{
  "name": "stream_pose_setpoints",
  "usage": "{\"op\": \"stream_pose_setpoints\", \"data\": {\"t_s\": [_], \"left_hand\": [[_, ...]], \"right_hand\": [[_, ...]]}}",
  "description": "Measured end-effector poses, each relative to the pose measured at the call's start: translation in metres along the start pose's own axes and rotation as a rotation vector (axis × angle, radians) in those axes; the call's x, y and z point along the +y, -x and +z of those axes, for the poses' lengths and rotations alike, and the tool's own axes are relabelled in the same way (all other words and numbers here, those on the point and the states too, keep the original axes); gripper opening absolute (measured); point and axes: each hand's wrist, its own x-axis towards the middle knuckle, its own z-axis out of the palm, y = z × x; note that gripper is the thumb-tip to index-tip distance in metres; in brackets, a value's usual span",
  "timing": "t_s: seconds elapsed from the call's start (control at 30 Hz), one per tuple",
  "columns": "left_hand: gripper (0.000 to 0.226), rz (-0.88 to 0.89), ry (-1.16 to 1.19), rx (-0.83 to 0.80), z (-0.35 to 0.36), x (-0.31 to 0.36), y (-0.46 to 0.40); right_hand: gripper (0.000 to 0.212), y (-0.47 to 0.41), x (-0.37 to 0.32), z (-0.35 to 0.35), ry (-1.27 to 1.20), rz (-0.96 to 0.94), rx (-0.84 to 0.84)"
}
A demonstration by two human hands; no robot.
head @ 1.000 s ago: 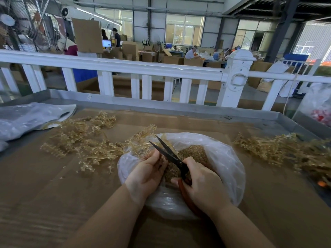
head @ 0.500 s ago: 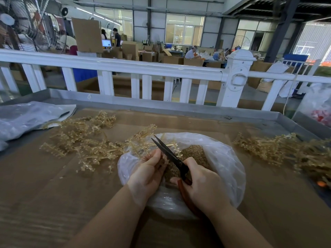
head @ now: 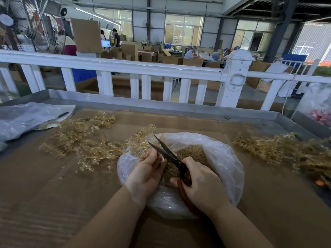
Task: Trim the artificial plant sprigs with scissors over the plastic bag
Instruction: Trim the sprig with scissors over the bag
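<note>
A clear plastic bag [head: 222, 158] lies open on the table's middle, holding a heap of small tan trimmings [head: 189, 153]. My right hand [head: 202, 183] grips the red handles of dark-bladed scissors [head: 166, 153], whose blades stand parted over the bag. My left hand [head: 146, 170] pinches a pale tan sprig [head: 141, 142] at the bag's left rim, right by the blades. Most of the sprig's stem is hidden by my fingers.
A pile of tan sprigs [head: 80, 142] lies left of the bag and another pile [head: 286, 151] lies at the right. A flat plastic bag [head: 26, 119] sits far left. The cardboard-lined table has a metal rim [head: 161, 106] with a white fence [head: 161, 68] behind it.
The scissor blades shut at half a second ago and have parted again. Both hands stay over the bag, with only slight shifts.
</note>
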Motion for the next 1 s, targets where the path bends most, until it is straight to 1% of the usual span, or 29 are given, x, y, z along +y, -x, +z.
{"op": "stream_pose_setpoints", "data": {"t_s": [0.47,0.73,0.83,1.0], "left_hand": [[0.014,-0.016,-0.063,-0.015,0.0013,-0.0004,-0.0001],[0.019,0.007,-0.065,0.004,0.0031,-0.002,0.0036],[0.016,0.023,-0.067,0.03,0.0036,-0.0031,0.0038],[0.016,0.044,-0.086,0.012,0.0018,-0.0045,0.0021]], "right_hand": [[0.039,-0.0037,-0.0017,-0.0004,0.009,-0.015,-0.008],[0.048,-0.0006,-0.0039,0.0002,0.075,0.002,0.012],[0.046,-0.0004,-0.0043,-0.0002,0.096,0.008,0.025],[0.043,0.0003,-0.0028,0.0,0.085,0.005,0.026]]}}
